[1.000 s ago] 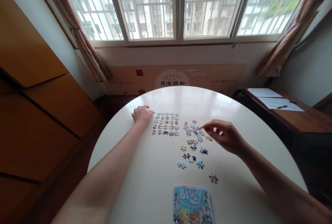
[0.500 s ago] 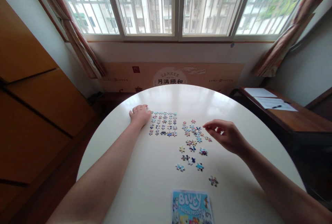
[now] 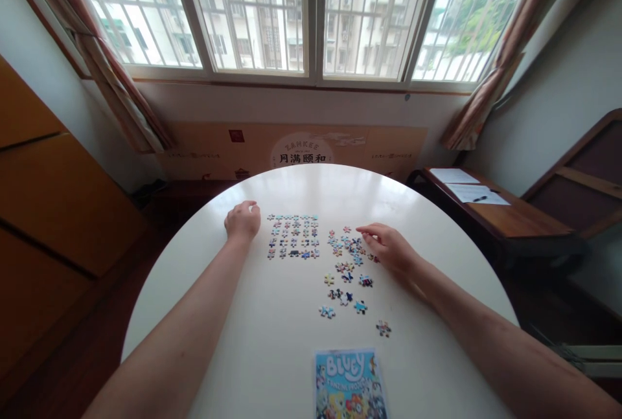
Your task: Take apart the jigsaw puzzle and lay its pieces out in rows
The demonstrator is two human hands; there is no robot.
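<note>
My left hand [image 3: 242, 219] rests on the table, just left of neat rows of small jigsaw pieces [image 3: 295, 233]. Its fingers are loosely bent, with a gap beside the thumb, and no piece shows in it. My right hand [image 3: 391, 245] reaches over the right edge of a loose cluster of jigsaw pieces [image 3: 337, 244]. The index finger is stretched out and the fingertips are at the pieces; the hand covers part of the cluster. Nearer to me lie more scattered pieces, among them a light blue piece [image 3: 360, 306] and a multicoloured piece [image 3: 383, 328].
A colourful "Bluey" picture card or booklet [image 3: 347, 383] lies at the near side of the round white table [image 3: 262, 335]. To the right stands a wooden bench [image 3: 515, 215] bearing papers [image 3: 476, 194] and a pen. Windows and a printed panel [image 3: 194, 147] are beyond the table.
My right hand has come in over the edge of the loose pieces, its fingers nearer to them. My left hand has drawn slightly left, away from the rows. The view has turned a little right.
</note>
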